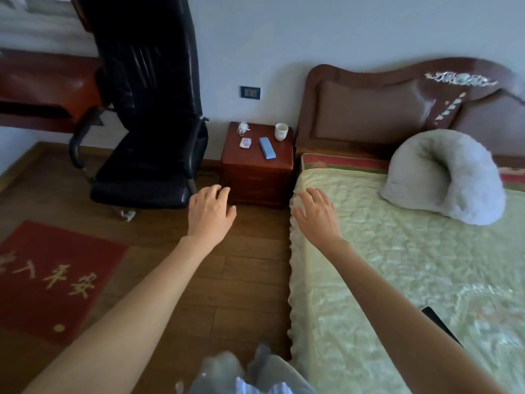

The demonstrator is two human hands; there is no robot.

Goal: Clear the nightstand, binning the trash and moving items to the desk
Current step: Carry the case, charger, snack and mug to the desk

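Ahead on the nightstand (257, 163) lie a wrapper (245, 143), case (267, 148) and cup (281, 131), beyond both empty, loose-fingered hands, the left hand (210, 213) nearer than the right hand (316, 213).

The desk (42, 89) is cut off at the left edge; the small packet (245, 143) near the nightstand's (257, 172) left edge is too small to identify

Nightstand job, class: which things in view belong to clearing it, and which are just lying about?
Belong:
nightstand
white cup
blue case
small packet
white charger with cord
desk

Lying about:
office chair
bed
grey pillow
red mat

Both hands, left and right, are empty.
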